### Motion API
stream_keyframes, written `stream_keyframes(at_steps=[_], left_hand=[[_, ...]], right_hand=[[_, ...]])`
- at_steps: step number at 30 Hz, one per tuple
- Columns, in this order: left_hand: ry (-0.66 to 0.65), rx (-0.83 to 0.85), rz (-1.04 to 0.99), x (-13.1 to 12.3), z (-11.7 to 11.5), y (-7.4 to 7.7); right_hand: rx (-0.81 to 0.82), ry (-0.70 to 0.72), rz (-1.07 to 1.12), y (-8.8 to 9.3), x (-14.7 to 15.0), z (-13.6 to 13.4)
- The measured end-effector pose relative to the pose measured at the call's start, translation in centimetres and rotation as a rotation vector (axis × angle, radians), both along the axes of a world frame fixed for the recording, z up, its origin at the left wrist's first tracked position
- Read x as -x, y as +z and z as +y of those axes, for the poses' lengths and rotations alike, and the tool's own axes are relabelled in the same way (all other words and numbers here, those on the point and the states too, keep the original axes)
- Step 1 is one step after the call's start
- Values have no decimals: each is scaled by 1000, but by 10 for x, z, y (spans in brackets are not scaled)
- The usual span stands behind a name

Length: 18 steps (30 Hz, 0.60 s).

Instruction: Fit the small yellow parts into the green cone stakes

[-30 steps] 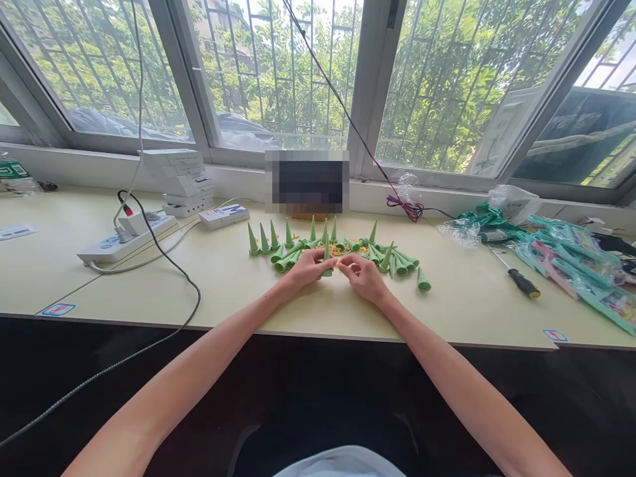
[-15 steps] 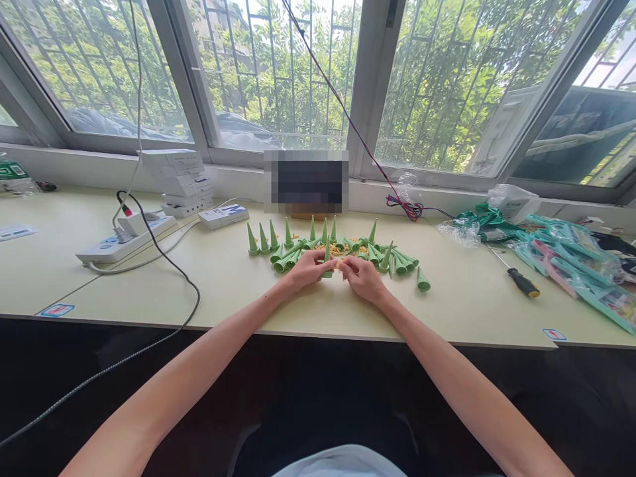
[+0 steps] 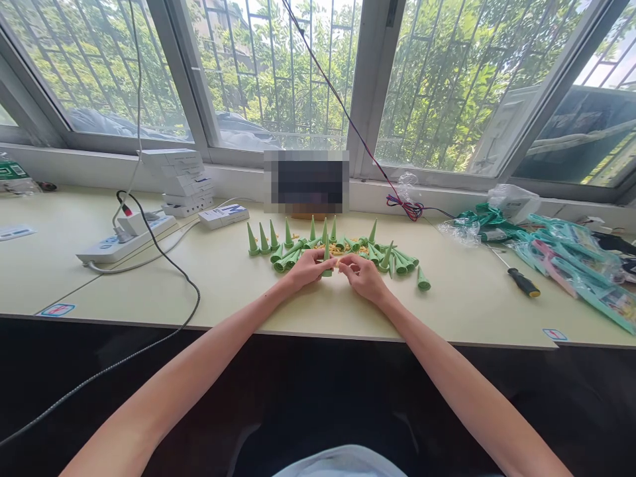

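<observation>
My left hand (image 3: 309,266) is closed around a green cone (image 3: 326,250), which stands upright with its point up. Close against its right side, my right hand (image 3: 362,273) pinches a small yellow piece (image 3: 338,263), partly covered by the fingers. Behind both hands lies a pile of loose yellow pieces (image 3: 339,250). Green cones lie on their sides around it, among them one (image 3: 423,279) to the right. Several more cones stand upright in a row at the back left, with one standing cone (image 3: 373,230) further right.
On the left are a white power strip (image 3: 126,240), a black cable (image 3: 191,298) and stacked white boxes (image 3: 185,179). A screwdriver (image 3: 523,281) and plastic-wrapped teal items (image 3: 586,265) lie on the right. A pixelated dark object (image 3: 306,182) stands by the window.
My two hands have stayed almost in place. The fingers of my right hand have shifted slightly at the small yellow piece beside the held cone.
</observation>
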<state>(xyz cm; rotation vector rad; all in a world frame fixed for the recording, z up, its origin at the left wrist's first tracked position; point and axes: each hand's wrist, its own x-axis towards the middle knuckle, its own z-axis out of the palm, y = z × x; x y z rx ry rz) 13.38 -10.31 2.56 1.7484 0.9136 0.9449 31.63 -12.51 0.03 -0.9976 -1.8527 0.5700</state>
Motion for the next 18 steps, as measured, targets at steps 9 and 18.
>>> stream_keyframes(at_steps=[9, 18], left_hand=[[-19, 18, -18, -1, -1, 2], [-28, 24, -6, -1, -3, 3]], right_hand=[[24, 24, 25, 0, 0, 0], [-12, 9, -39, 0, -1, 0]])
